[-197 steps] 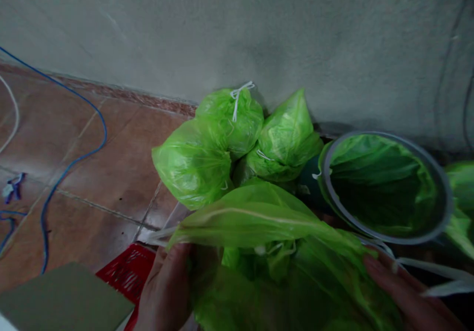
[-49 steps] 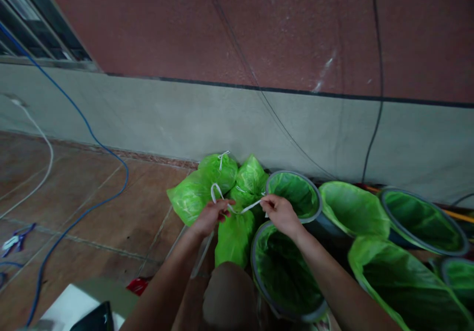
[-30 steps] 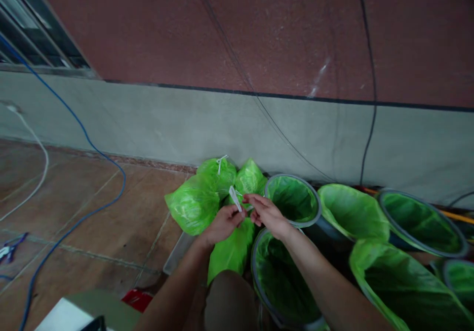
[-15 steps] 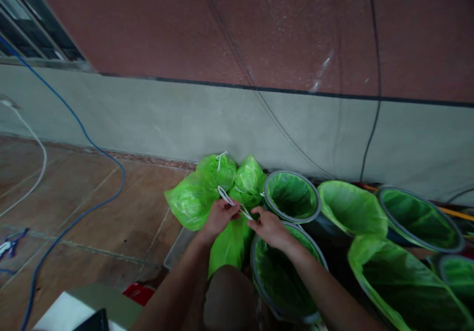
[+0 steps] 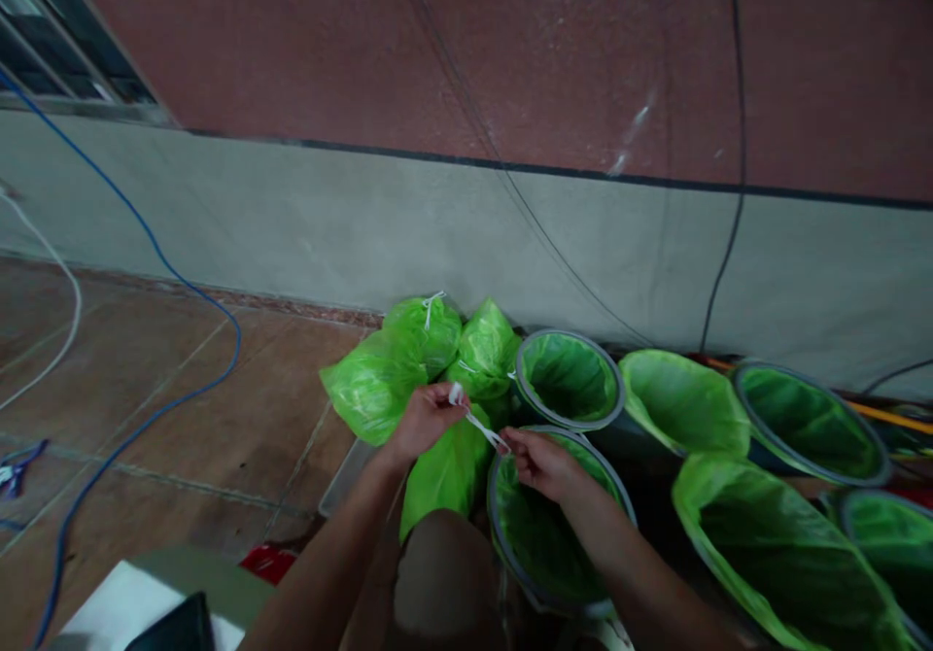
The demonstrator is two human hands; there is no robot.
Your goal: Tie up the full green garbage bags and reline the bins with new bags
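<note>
A white drawstring stretches between my two hands above a green plastic bag. My left hand pinches one end, with a white loop of it poking up by the fingertips. The other end is gripped in the fingertips of my right hand, which is over the rim of a lined bin. Behind my left hand lie filled green bags, some tied with white string. Whether the drawstring joins the bag under my hands is hidden.
Several bins with green liners stand to the right, including a round bin by the wall. A blue cable runs across the tiled floor at left. My knee is close below, and a dark flat object lies bottom left.
My hands have moved slightly apart, pulling the white drawstring straighter. The large loop above my left hand has shrunk. The view has shifted slightly.
</note>
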